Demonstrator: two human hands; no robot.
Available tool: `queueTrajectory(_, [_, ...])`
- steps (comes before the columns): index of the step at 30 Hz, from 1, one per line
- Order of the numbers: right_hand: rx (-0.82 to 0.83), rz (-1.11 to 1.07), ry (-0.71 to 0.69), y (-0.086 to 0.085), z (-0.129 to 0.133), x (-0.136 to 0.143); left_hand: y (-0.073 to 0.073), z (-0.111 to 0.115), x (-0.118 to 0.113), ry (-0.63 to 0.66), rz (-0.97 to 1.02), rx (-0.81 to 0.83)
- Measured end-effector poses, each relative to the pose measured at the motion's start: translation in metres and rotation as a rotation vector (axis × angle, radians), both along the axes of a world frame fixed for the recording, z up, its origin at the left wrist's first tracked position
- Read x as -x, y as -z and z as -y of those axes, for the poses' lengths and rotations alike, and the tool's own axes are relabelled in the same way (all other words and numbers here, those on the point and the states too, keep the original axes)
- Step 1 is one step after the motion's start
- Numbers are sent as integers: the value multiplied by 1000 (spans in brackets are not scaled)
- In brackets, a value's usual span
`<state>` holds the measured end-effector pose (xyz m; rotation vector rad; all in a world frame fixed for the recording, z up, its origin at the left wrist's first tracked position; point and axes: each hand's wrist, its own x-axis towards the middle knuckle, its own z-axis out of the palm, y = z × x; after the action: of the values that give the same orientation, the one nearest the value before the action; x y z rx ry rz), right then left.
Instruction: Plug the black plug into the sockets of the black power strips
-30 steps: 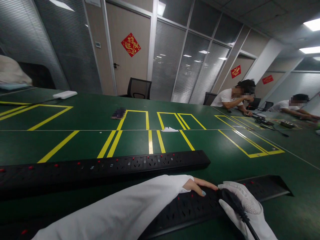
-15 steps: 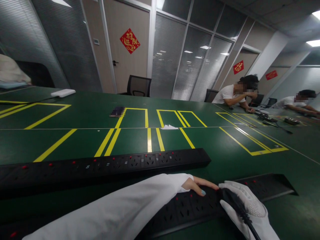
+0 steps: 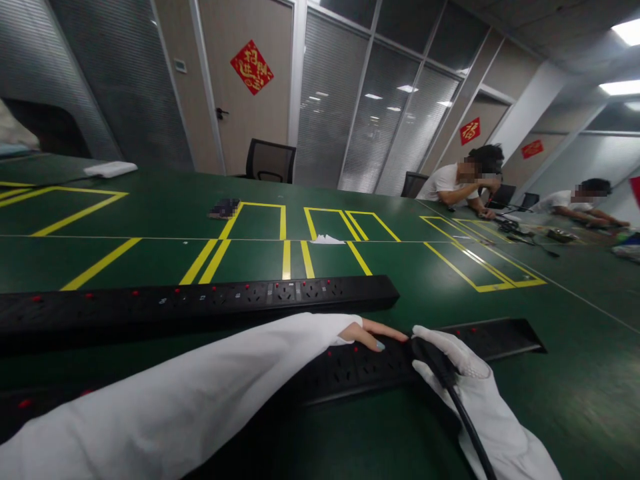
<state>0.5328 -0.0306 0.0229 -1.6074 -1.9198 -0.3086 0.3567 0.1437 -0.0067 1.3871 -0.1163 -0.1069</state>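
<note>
My right hand [image 3: 475, 365], in a white glove, is closed around a black power plug [image 3: 433, 360] whose cable [image 3: 469, 427] runs down toward the bottom edge. The plug is at the near black power strip [image 3: 367, 372], which has sockets and red switches or lights. Whether its pins are in a socket is hidden. My left hand [image 3: 364, 333], coming out of a long white sleeve, rests on top of this strip with thumb and a finger stretched out. Its fingertip is close to the plug; the other fingers are hidden.
A second black power strip [image 3: 305, 292] lies parallel, farther off. Yellow tape outlines [image 3: 260, 205] mark the green table [image 3: 400, 267]. A dark object [image 3: 225, 208], torn white paper [image 3: 327, 239] and a white device [image 3: 111, 169] lie beyond. Two people [image 3: 447, 185] sit at the right among cables.
The view has tilted and shifted, so the whole scene sits higher and farther left. Both hands keep their places at the near strip, with the plug still in my right hand.
</note>
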Motion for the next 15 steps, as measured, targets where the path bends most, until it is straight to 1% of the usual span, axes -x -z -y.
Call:
queueTrajectory(3, [-12,35,-22,-2,0,-5,-3,-1,3,-13,-12,-9])
queueTrajectory(8, [-157,46,-59,-6,-1,-2,-6,-3,3,-10,-43,-36])
queueTrajectory(12, [-133,124,-103,-10,2,-2,-4,-4,1,3,-32,-24])
queueTrajectory(15, [-129,160,-93,-12,2,-2,-2,-4,0,18,-28,3])
